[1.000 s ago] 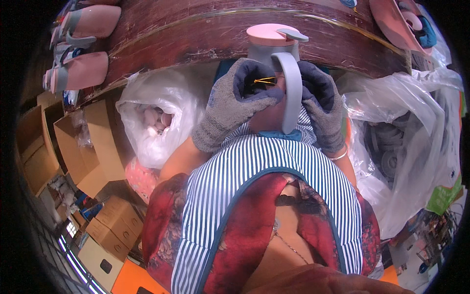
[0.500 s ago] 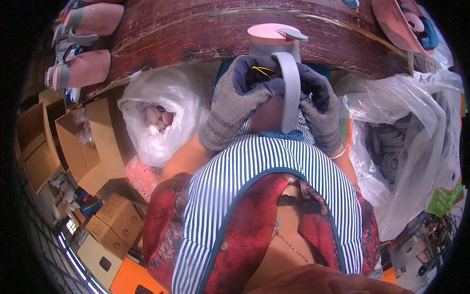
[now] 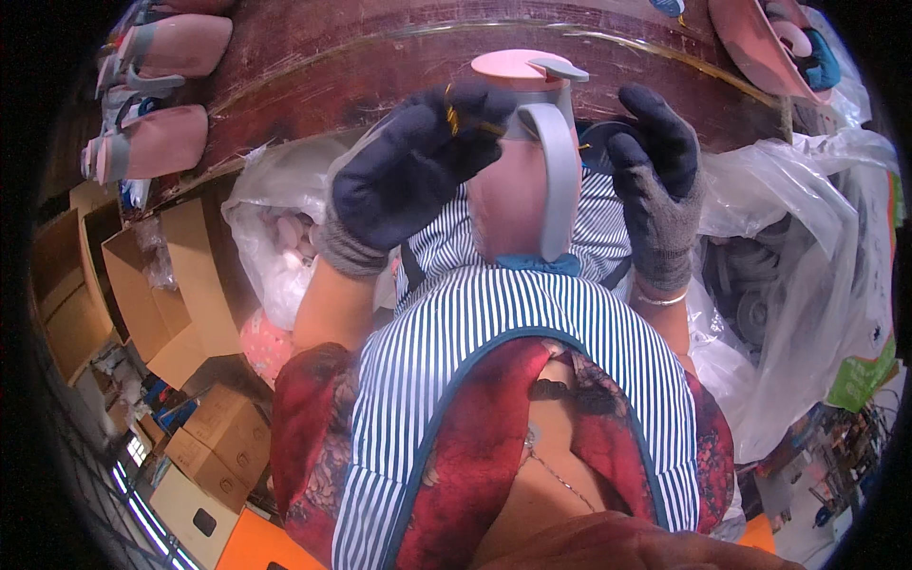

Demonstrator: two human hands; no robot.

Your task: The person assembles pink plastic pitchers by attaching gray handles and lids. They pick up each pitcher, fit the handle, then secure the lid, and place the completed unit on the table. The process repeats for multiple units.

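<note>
A pink jug (image 3: pixel 513 195) with a pink lid (image 3: pixel 506 65) and a long grey handle (image 3: pixel 554 180) rests upright against my striped apron at the table edge. My left hand (image 3: pixel 408 166), in a grey and dark-blue glove, is left of it, fingers curled around a thin yellow cord (image 3: pixel 452 112). My gloved right hand (image 3: pixel 657 176) is raised to the right of the handle, thumb and fingers apart. A dark rounded piece, perhaps a tag (image 3: pixel 608 136), lies between handle and right thumb, with a speck of yellow at its edge. Whether it touches the hand is unclear.
Pink jugs (image 3: pixel 169 141) lie on the left of the dark red table (image 3: pixel 380 71). A clear bag (image 3: pixel 275 247) of pink parts hangs at left, another (image 3: pixel 798 247) with grey parts at right. A pink tray (image 3: pixel 760 47) is at far right; cardboard boxes (image 3: pixel 157 285) stand left.
Both hands have moved apart from the handle, left hand to the left and right hand to the right. The jug's pink body now shows between them.
</note>
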